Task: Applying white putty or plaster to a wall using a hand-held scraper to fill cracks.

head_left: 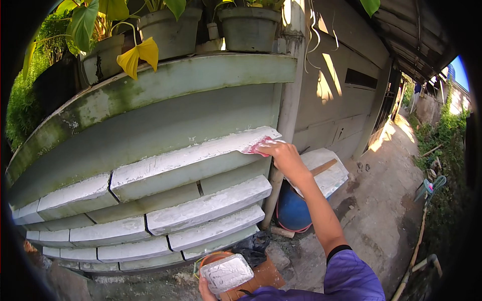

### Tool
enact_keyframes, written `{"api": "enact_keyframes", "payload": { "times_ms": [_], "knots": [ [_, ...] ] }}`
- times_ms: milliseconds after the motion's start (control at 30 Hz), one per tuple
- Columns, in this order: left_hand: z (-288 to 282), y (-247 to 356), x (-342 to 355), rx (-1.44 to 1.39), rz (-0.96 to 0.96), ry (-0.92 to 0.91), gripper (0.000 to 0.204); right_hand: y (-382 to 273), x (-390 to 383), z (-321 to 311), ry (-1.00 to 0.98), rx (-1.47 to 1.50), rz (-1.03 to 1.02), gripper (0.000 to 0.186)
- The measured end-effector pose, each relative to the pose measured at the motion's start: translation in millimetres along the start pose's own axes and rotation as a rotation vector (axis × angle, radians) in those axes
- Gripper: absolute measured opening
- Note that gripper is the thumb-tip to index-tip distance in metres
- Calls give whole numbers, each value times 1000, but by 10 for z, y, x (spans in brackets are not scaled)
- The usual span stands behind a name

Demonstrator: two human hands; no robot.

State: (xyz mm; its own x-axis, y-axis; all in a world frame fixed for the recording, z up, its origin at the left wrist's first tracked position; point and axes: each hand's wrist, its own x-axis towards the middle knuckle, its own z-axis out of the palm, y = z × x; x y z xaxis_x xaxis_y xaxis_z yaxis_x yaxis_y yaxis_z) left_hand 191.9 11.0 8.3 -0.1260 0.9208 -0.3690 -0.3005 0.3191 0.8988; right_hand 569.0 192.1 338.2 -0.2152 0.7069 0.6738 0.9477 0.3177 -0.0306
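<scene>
My right hand (283,158) reaches up and pinches a pink-red piece smeared with white (257,144); whether it is a cloth or a thin scraper I cannot tell. It presses on the right end of the top ledge (196,153), whose upper face is coated white while its front is greenish. Low in the picture, my left hand (206,288) grips the edge of a rectangular tray (228,273) covered in white paste. Stepped lower ledges (211,204), split by dark gaps, also carry white on top.
Potted plants (170,30) line the wall's upper rim (191,70). A blue drum (296,208) under a pale board (324,173) stands right of the ledges, beside a vertical pipe (291,95). A black plastic bag (253,247) lies below. A concrete path (381,200) runs away at right.
</scene>
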Motion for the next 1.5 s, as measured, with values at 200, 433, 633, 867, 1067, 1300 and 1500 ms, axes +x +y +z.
{"api": "enact_keyframes", "payload": {
  "times_ms": [200,433,633,867,1067,1300,1500],
  "knots": [
    [34,9,-79,-2,-11,-4,69,321,113,-128,188,3,18,57],
    [-51,-29,-45,17,-14,20,67,546,-15,207,62,88,-49,57],
    [-36,-58,-27,20,1,41,66,729,-170,-149,142,-21,66,55],
    [36,-7,11,66,11,8,64,733,73,123,107,-156,101,54],
    [32,35,-37,76,26,36,62,536,-217,-120,108,-139,56,52],
    [77,101,-140,125,33,12,61,415,80,78,213,-40,33,49],
    [-541,-528,392,-135,130,-115,60,382,-168,156,194,71,50,54]
  ]
}}
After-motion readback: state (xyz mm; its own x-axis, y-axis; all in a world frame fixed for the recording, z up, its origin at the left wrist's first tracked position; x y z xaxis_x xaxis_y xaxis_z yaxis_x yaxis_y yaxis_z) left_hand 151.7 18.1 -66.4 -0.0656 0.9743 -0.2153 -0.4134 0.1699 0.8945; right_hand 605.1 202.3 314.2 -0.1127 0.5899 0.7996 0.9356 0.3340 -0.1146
